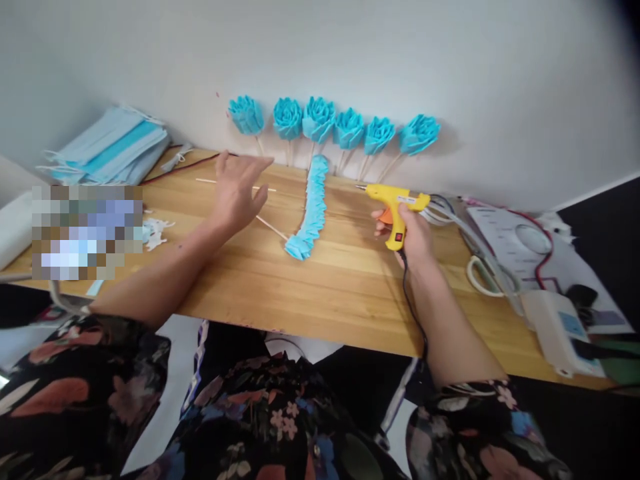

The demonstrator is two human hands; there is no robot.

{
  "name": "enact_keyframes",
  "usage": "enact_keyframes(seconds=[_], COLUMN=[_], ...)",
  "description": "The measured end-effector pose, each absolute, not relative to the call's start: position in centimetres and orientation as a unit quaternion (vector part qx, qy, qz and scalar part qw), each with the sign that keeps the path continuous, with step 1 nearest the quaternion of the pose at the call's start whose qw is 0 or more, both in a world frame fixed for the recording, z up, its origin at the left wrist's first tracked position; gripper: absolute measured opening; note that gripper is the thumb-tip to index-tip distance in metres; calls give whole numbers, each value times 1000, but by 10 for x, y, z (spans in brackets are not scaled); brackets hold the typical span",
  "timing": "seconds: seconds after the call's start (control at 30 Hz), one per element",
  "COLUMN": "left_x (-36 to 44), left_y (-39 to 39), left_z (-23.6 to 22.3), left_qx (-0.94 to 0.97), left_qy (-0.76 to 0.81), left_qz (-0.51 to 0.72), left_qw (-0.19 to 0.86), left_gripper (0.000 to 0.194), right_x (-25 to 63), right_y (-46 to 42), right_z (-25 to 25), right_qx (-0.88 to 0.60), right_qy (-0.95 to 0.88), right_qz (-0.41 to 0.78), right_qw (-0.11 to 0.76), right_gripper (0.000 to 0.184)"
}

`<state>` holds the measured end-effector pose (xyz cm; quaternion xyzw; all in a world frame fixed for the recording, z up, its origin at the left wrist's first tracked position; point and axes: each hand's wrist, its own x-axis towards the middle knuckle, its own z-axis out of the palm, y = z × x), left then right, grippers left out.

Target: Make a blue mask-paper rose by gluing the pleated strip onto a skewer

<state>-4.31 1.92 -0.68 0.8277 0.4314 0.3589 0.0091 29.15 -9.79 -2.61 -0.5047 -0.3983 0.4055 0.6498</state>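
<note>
My right hand [411, 235] grips a yellow glue gun [396, 203] by its handle, nozzle pointing left, just above the wooden table [340, 287]. My left hand [239, 189] hovers open, fingers spread, over a thin wooden stick [235, 185] lying on the table. A second stick [273, 228] runs from under that hand to a folded, pleated blue strip [311, 210] lying in the middle. Several blue fabric roses [320, 120] on sticks lean against the white wall behind.
A stack of blue face masks [113, 147] sits at the back left. White scraps [155, 230] lie left of my arm. Scissors [487, 267], papers, a white box [555, 323] and cables crowd the right end. The glue gun's black cord [413, 307] hangs over the front edge.
</note>
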Motion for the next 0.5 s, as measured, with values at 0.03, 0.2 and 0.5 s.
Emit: enact_keyframes(seconds=[0.03,0.2,0.5], left_x=[-46,-58,-85], left_y=[21,28,43], left_z=[-11,-9,0], left_qx=[827,824,931], left_qy=[433,424,300], left_qz=[359,372,130], left_qw=[13,45,164], left_gripper=[47,46,51], right_x=[291,290,294], right_y=[-98,-100,-98], right_z=[-25,-17,-13], right_qx=[-508,-519,-520], right_qy=[-397,-359,-298], right_qz=[402,377,366], right_qw=[650,678,712], right_gripper=[36,34,28])
